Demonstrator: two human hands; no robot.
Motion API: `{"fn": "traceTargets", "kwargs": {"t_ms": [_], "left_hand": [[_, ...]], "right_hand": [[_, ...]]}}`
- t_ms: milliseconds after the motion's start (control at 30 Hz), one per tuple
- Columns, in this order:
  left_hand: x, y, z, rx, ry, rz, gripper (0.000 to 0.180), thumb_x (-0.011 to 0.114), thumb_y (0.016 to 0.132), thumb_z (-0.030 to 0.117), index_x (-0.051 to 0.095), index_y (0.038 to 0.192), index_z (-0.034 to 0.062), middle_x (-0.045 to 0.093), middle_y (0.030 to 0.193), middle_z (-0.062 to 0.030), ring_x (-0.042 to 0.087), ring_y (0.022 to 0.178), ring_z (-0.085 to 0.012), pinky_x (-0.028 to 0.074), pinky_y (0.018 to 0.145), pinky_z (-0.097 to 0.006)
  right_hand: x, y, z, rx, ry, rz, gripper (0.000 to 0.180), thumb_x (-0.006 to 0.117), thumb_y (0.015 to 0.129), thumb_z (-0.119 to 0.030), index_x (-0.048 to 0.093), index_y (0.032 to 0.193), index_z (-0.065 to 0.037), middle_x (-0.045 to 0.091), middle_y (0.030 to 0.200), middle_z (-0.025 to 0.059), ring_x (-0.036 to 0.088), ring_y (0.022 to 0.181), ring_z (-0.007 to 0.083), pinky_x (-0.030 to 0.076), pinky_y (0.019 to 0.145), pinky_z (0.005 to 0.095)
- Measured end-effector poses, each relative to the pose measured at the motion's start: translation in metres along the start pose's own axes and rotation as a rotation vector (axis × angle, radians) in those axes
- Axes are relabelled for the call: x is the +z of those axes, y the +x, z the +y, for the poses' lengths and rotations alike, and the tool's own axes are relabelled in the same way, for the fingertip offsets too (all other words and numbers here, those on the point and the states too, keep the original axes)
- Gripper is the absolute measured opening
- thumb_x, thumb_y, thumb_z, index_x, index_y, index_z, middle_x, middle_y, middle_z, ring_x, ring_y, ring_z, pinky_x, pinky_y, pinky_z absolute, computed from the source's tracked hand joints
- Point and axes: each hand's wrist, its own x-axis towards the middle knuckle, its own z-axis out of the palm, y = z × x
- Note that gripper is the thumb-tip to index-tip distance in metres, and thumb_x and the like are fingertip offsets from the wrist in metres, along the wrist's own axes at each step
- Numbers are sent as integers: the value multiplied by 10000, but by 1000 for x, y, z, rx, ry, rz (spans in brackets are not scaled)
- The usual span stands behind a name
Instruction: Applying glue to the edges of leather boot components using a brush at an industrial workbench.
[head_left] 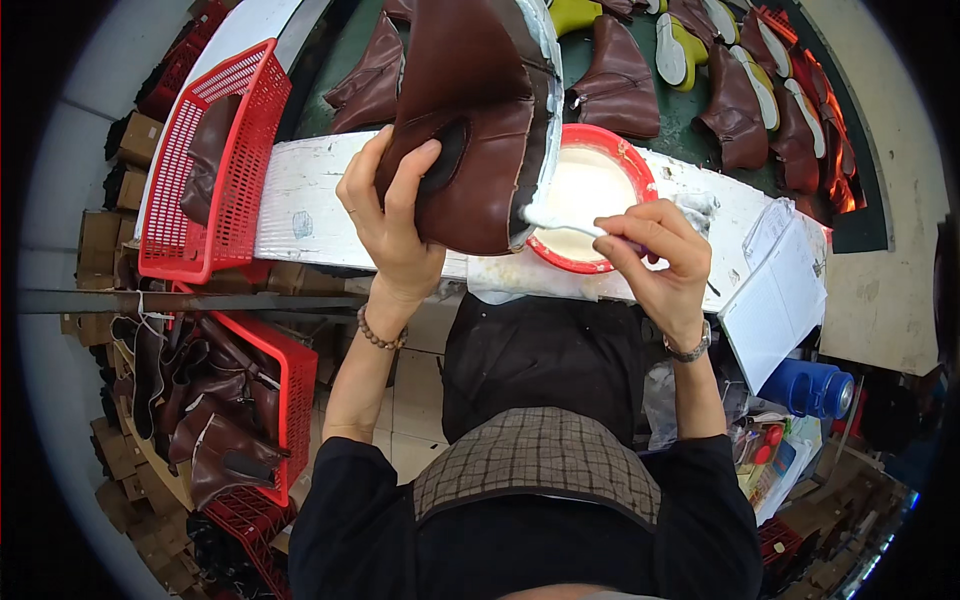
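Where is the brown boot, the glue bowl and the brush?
brown boot (pixel 480 130), head view, middle of its leather side
glue bowl (pixel 640 165), head view, red rim
brush (pixel 560 222), head view, white handle

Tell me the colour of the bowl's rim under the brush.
Red, seen best in the head view: the bowl holds white glue.

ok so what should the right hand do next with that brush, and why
Probably draw the brush further along the boot's bottom rim. The left hand holds the brown boot upper up, its white-coated edge facing the right hand. The brush tip touches that edge at its lower end, just over the red bowl of white glue.
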Motion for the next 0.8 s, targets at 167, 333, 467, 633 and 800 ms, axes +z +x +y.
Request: {"fn": "traceTargets", "kwargs": {"t_ms": [167,333,467,633,800], "left_hand": [[8,-3,-5,45,61,-41,685,785,694,23,652,1341,203,513,1428,-150,498,1241,-360,431,1032,-436],[3,-6,-8,-70,-41,-107,673,761,696,-97,694,1310,170,493,1444,-159,518,1280,-375,480,1046,-438],[-34,-23,-42,-678,-470,-227,467,548,769,-190,694,1180,-24,647,1175,-120,672,1036,-235,579,791,-319],[-80,-12,-47,-1177,-892,-215,242,505,765,-127,600,962,-22,536,643,-40,445,464,-116,325,402,-256],[-95,-27,-65,-1337,-981,-411,385,490,734,-156,600,1077,-20,572,713,-53,431,448,-117,300,374,-260]], "right_hand": [[-7,5,-18,72,4,-148,153,831,823,-31,794,971,-22,681,827,36,631,681,102,472,579,231],[-9,8,1,172,105,-184,110,796,864,-65,790,959,-10,689,796,55,623,660,117,455,572,252],[-32,4,45,190,-360,-76,118,778,887,-132,794,975,-55,708,856,48,629,679,152,464,599,303],[-47,-5,66,152,-766,-211,123,782,845,-212,787,898,-102,670,832,43,685,741,257,515,634,382],[-51,11,51,228,-404,-69,124,813,845,-151,794,948,-86,694,886,40,682,744,191,513,628,298]]}}
